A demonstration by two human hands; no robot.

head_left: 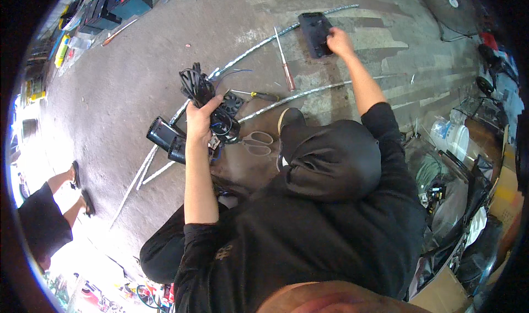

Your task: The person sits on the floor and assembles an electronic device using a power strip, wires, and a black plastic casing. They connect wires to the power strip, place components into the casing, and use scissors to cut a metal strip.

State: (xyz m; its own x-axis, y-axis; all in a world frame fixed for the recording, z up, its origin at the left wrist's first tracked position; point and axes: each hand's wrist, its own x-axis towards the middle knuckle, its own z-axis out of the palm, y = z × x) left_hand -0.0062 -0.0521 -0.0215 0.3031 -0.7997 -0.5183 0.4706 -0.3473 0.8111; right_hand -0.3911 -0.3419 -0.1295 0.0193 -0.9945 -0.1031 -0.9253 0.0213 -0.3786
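Observation:
My left hand (199,119) is closed around a bundle of black cable (197,84), whose loops stick up past the fingers and hang down beside the palm. Farther off to the right, my right hand (340,42) grips the edge of a flat black plastic housing (314,33) at the floor. Beside the cable lies a small black square fan (233,100). Left of my left wrist sit glossy black casings (165,131), partly hidden by the forearm. Grey-handled scissors (258,143) lie close to my shoe, their blades hard to make out.
A long screwdriver (287,76) with a brownish handle and a yellow-black screwdriver (264,96) lie between my hands. Silvery strips (250,54) cross the floor. Black boxes (129,1) stand far left, a large fan (452,3) far right. Clutter (441,186) lines the right; another person's feet (82,197) show left.

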